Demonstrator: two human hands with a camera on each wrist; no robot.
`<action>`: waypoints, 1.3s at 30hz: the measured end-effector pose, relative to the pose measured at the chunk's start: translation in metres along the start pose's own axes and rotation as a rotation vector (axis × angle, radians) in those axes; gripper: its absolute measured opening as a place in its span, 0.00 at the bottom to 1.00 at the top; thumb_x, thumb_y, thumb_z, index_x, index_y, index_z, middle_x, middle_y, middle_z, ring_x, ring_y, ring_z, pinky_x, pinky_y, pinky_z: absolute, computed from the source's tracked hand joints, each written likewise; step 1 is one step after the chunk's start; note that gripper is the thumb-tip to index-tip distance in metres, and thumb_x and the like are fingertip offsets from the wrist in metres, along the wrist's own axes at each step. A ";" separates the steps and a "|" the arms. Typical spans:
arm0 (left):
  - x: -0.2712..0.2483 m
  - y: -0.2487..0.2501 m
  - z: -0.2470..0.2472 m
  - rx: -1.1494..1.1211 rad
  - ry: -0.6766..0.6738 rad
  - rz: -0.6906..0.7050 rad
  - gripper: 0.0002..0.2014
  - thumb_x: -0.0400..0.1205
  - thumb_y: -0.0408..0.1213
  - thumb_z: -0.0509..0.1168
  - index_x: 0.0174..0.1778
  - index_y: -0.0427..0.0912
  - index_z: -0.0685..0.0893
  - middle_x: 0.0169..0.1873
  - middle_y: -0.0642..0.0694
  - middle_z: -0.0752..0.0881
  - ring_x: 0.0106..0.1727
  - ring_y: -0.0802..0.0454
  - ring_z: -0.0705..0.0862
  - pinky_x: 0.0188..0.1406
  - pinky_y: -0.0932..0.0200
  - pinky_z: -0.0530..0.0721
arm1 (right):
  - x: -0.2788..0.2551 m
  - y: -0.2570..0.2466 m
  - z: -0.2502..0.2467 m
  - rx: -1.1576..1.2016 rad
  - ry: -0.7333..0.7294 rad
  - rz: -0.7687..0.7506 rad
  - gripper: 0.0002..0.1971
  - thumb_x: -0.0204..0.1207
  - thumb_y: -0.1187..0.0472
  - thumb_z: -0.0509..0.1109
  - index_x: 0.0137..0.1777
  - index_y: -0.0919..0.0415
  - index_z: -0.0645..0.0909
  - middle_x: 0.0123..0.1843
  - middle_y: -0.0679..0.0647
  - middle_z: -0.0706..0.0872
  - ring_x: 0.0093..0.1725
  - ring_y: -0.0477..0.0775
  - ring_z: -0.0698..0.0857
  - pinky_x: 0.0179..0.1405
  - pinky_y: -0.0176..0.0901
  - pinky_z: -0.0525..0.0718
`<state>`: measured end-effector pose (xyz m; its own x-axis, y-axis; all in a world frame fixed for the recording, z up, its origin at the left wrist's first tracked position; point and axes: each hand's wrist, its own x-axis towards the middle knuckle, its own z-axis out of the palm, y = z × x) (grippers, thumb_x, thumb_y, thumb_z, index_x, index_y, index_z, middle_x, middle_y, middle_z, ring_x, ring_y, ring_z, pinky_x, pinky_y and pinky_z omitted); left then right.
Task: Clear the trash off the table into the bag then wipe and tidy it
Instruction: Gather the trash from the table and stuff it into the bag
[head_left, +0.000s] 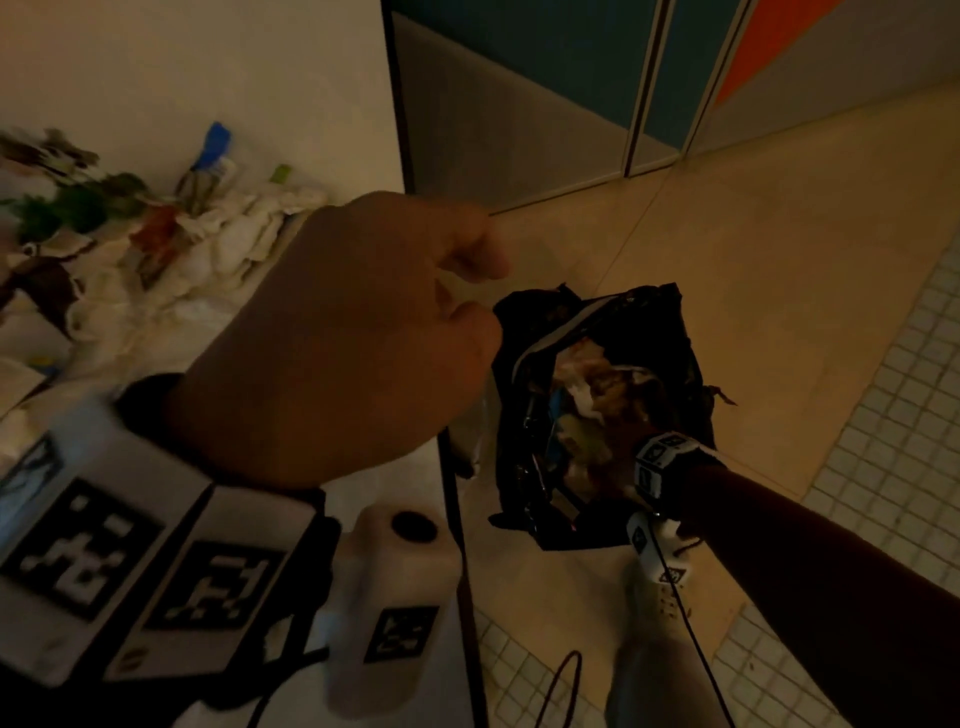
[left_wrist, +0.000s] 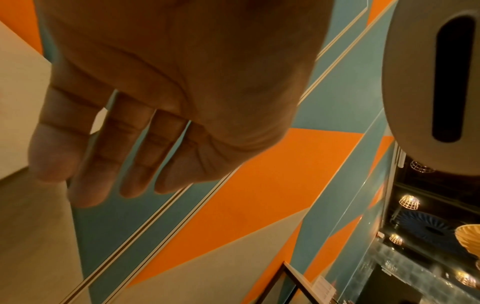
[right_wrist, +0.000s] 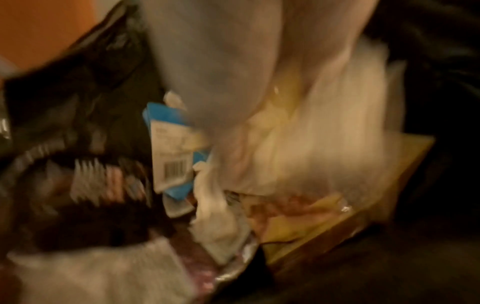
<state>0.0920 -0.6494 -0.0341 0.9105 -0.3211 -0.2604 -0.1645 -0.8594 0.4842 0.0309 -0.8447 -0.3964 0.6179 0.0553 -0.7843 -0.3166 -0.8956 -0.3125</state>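
Observation:
A black trash bag (head_left: 665, 332) hangs open beside the table's right edge, above the floor. Crumpled tissues and wrappers (head_left: 587, 395) fill it. My right forearm reaches to the bag's near rim, and the banded wrist (head_left: 660, 467) is at its mouth. The hand itself is hidden among the trash. The blurred right wrist view shows a blue barcoded packet (right_wrist: 168, 148), white tissue (right_wrist: 215, 216) and a yellow wrapper (right_wrist: 311, 226) inside. My left hand (head_left: 483, 291) is raised over the table edge, fingers relaxed and holding nothing (left_wrist: 109, 164). A pile of tissues and wrappers (head_left: 156, 244) lies on the white table (head_left: 285, 104).
A white roll-like object (head_left: 395, 582) with a dark hole and a printed marker lies near the table's front right corner. The table's black edge (head_left: 457, 519) runs beside the bag. Tiled floor (head_left: 883, 467) and coloured wall panels (head_left: 571, 78) lie beyond.

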 end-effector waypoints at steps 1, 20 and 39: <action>-0.006 -0.002 -0.003 -0.001 0.004 0.002 0.13 0.69 0.46 0.61 0.49 0.62 0.81 0.36 0.61 0.83 0.42 0.69 0.82 0.30 0.82 0.78 | 0.017 0.017 0.015 -0.001 -0.021 -0.031 0.53 0.60 0.22 0.68 0.82 0.36 0.49 0.86 0.49 0.53 0.82 0.64 0.62 0.77 0.62 0.67; -0.146 -0.058 -0.132 -0.043 0.134 -0.253 0.11 0.77 0.43 0.67 0.48 0.67 0.83 0.37 0.61 0.88 0.32 0.59 0.88 0.32 0.53 0.89 | -0.214 -0.139 -0.222 -0.013 0.183 -0.223 0.13 0.77 0.52 0.71 0.59 0.55 0.82 0.66 0.56 0.82 0.60 0.60 0.81 0.54 0.44 0.76; -0.174 -0.134 -0.145 -0.009 0.206 -0.122 0.06 0.78 0.40 0.69 0.49 0.55 0.84 0.37 0.63 0.83 0.36 0.72 0.79 0.30 0.82 0.71 | -0.264 -0.250 -0.218 0.102 0.414 -0.308 0.13 0.77 0.52 0.71 0.58 0.57 0.81 0.55 0.55 0.85 0.53 0.60 0.84 0.60 0.60 0.83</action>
<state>0.0102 -0.4206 0.0677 0.9819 -0.1264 -0.1414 -0.0463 -0.8828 0.4674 0.1039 -0.7320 0.0058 0.9196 0.1117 -0.3767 -0.1312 -0.8164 -0.5624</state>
